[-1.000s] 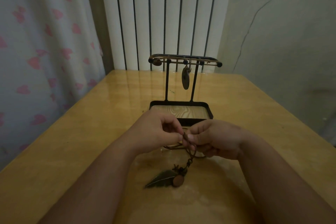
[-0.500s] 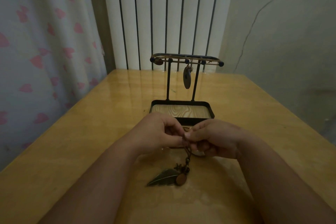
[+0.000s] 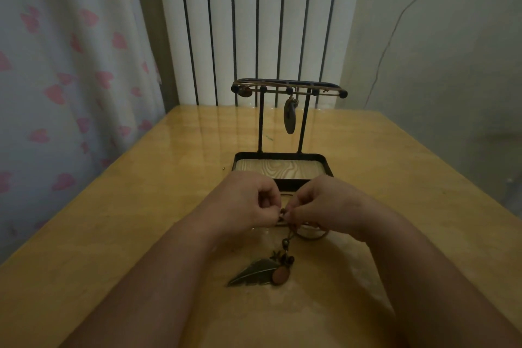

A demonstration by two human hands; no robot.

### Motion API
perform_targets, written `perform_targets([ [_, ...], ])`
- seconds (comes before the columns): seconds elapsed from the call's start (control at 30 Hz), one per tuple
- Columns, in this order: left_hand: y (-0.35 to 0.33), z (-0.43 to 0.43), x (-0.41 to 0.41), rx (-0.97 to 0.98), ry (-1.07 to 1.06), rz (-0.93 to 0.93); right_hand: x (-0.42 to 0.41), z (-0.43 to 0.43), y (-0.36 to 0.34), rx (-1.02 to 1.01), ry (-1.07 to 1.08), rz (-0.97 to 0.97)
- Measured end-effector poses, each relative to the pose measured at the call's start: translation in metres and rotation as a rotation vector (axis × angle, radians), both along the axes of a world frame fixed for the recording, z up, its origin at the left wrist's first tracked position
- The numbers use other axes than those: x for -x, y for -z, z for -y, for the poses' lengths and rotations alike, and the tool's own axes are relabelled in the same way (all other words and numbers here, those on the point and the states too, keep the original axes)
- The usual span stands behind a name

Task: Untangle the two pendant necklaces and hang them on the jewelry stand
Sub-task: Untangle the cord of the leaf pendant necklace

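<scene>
Untangling in hand: at frame centre, left hand (image 3: pixel 248 203) and right hand (image 3: pixel 330 206) pinch the leaf-pendant necklace (image 3: pixel 255 272) cord, pendant on the table (image 3: pixel 113 234) below; next, judged, lifting to the jewelry stand (image 3: pixel 288 90) above.

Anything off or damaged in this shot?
Nothing spilled or toppled; the jewelry stand sits upright. Two oddities: a tiny loose bit on the table left of its tray, and a crack-like line down the right wall.
</scene>
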State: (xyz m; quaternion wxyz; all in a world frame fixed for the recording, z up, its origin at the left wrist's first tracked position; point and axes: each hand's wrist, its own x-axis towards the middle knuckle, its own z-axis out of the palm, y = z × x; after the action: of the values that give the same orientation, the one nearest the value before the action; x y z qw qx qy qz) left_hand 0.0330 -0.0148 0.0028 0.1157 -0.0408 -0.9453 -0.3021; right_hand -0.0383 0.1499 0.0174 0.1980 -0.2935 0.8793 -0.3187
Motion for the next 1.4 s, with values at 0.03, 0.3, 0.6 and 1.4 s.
perform_targets([
  [0.03,0.000,0.000,0.000,-0.003,0.006,0.013,0.000,0.000,0.000,-0.011,-0.013,0.000],
  [0.3,-0.002,0.000,-0.003,-0.028,-0.016,0.083,0.001,-0.003,-0.003,0.035,-0.038,0.100],
  [0.6,0.000,0.001,-0.001,-0.016,-0.011,0.118,0.003,0.010,-0.004,-0.090,-0.002,0.179],
  [1.4,0.001,0.007,0.001,-0.215,-0.059,0.082,0.001,0.017,-0.016,-0.096,-0.002,0.093],
])
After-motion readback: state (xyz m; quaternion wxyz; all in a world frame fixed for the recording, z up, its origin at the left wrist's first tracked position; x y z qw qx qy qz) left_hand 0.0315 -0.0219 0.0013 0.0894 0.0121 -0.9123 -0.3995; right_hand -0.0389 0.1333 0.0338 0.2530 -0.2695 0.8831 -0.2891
